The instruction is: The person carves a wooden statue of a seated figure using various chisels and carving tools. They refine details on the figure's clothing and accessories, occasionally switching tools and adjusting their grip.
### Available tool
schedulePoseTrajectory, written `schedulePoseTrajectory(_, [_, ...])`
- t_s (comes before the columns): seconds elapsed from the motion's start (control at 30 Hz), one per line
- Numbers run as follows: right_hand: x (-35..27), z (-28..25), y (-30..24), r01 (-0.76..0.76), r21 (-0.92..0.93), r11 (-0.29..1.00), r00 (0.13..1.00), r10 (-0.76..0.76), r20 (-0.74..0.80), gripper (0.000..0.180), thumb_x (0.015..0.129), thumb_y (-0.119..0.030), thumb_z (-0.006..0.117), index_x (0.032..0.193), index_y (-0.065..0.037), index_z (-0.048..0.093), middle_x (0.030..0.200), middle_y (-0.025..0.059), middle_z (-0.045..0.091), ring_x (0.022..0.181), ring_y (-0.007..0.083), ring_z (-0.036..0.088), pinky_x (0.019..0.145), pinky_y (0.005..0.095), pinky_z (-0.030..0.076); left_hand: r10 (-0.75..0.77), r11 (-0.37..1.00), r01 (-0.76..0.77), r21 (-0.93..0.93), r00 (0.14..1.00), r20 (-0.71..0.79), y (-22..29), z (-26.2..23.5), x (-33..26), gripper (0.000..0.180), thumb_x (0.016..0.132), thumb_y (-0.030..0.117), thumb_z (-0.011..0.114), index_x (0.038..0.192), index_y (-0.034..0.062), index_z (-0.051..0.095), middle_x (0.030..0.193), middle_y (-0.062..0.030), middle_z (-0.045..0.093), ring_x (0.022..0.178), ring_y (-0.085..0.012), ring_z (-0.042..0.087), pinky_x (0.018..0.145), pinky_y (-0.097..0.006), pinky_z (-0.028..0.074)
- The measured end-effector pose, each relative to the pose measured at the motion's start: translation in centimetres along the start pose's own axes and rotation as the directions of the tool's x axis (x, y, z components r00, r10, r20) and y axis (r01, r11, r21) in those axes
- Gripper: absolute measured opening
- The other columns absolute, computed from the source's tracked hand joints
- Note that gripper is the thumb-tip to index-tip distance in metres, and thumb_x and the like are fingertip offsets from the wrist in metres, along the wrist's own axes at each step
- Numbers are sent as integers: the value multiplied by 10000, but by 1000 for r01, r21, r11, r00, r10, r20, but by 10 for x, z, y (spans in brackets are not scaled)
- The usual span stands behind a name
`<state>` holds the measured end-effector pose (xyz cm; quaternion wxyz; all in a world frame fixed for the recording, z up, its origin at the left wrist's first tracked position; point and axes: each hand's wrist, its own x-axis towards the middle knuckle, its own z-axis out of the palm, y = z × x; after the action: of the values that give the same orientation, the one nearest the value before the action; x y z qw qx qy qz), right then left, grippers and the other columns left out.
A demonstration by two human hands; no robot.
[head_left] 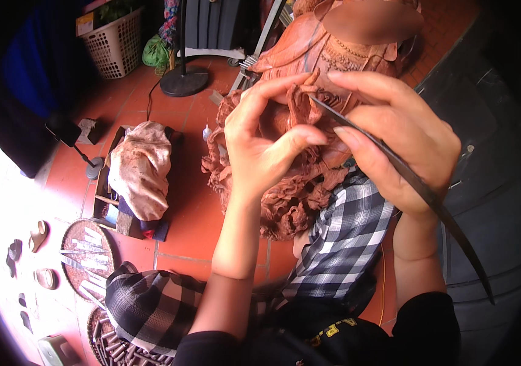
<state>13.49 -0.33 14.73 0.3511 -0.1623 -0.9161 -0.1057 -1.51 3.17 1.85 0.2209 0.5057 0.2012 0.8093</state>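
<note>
A large reddish-brown wooden carving [294,210], with a figure and dense curling detail, stands in front of me. My left hand [260,137] curves round a small carved wooden hand [300,105] on it, index finger at its top and thumb at its lower side. The left hand's other fingers are mostly hidden. In my right hand [403,137] is a long, thin, dark file [440,207], gripped between thumb and fingers. Its narrow tip meets the carved hand, while the long end runs down to the lower right.
On the left are a cloth-covered low box [141,171], a small lamp [92,166] and a round tray [89,247] of tools. Another basket [114,344] holds several tools. Behind stand a black fan base [184,81] and a white basket [114,46]. Sandals [38,236] lie far left.
</note>
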Motion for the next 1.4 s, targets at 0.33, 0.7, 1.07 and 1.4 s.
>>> schedulePoseTrajectory(0.33, [1, 19, -12, -38, -61, 997, 998, 35, -52, 65, 804, 54, 700, 868, 57, 694, 947, 173, 715, 775, 218, 709, 665, 281, 549, 163, 984, -163, 78, 987, -1, -10, 4, 6, 498, 713, 348, 859, 1082, 51, 705, 950, -57, 712, 889, -210, 629, 864, -324, 451])
schedulePoseTrajectory(0.7, [5, 24, -28, -116, -110, 987, 988, 104, -115, 72, 889, 16, 613, 843, 60, 645, 925, 172, 718, 738, 188, 676, 645, 280, 522, 160, 984, -159, 84, 987, 2, -6, 7, 8, 581, 610, 402, 913, 1019, 43, 709, 854, -55, 694, 831, -209, 618, 808, -334, 465])
schedulePoseTrajectory(1.07, [4, 36, -36, -228, -84, 970, 954, 205, -220, 78, 892, 5, 601, 836, 54, 626, 857, 145, 674, 700, 226, 646, 649, 303, 502, 124, 989, -128, 69, 991, 56, -5, 1, 8, 655, 579, 436, 901, 1068, 44, 709, 907, -80, 703, 879, -258, 624, 861, -372, 462])
schedulePoseTrajectory(1.4, [8, 38, -40, -279, -89, 956, 930, 246, -272, 89, 885, -3, 596, 814, 50, 608, 758, 152, 641, 652, 287, 645, 614, 349, 513, 142, 988, -148, 52, 985, 102, -1, -4, 9, 659, 569, 401, 907, 1095, 56, 712, 926, -90, 689, 905, -272, 623, 893, -378, 442])
